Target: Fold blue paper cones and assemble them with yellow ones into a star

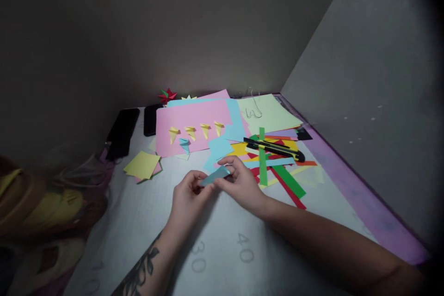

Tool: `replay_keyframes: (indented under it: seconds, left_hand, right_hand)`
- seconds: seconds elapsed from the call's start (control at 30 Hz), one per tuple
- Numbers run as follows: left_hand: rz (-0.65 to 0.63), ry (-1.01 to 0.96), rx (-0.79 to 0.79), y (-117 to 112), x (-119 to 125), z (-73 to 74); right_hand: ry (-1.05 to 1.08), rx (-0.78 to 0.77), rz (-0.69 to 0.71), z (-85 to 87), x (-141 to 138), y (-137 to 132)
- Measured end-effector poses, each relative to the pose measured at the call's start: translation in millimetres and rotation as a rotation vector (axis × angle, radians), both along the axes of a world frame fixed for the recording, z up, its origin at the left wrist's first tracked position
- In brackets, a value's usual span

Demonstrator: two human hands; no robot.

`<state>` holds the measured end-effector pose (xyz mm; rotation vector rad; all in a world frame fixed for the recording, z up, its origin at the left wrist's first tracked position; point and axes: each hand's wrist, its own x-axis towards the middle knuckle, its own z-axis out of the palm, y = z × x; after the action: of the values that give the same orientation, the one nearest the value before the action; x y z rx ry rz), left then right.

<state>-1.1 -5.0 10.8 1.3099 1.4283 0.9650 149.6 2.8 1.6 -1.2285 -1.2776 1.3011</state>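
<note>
Between my two hands, above the white work surface, is a folded piece of light blue paper (215,176). My left hand (190,193) pinches its left end between thumb and fingers. At the right end, my right hand (241,182) grips it the same way, with the thumb along the lower edge. Beyond them on a pink sheet (194,115) stand several small folded yellow paper pieces (205,130) in a row. A folded blue paper piece (185,145) lies just in front of that row.
Right of my hands, a black-and-yellow utility knife (275,149) rests on scattered coloured paper strips (287,182). To the left are stacked paper squares (143,164) and two dark phones (124,125). A red-and-green paper star (167,95) sits by the back wall.
</note>
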Motion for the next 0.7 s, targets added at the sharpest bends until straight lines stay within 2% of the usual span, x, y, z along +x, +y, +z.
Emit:
replay_keyframes:
  seconds: [0.2,0.33,0.43,0.5,0.63,0.7]
  left_hand:
    - [-0.04,-0.024,-0.035,0.0,-2.8,-1.0]
    - [0.005,-0.046,-0.074,2.9,-5.1,0.2]
    - [0.033,-0.053,-0.094,4.5,-5.9,1.1]
    - [0.039,-0.042,-0.077,4.4,-6.1,0.9]
    - [0.01,0.038,0.016,2.5,-7.5,-2.3]
    - [-0.014,0.079,0.055,2.0,-8.9,-4.3]
  right_hand:
    - [0.115,-0.001,-0.018,0.0,7.8,10.6]
    - [0.162,0.07,-0.165,2.6,23.1,27.6]
    - [0.113,0.154,-0.256,1.6,28.6,31.8]
    - [0.016,0.215,-0.22,0.9,27.0,28.1]
    - [-0.184,0.37,-0.023,3.5,19.9,17.3]
    - [-0.226,0.416,0.025,5.1,18.9,15.1]
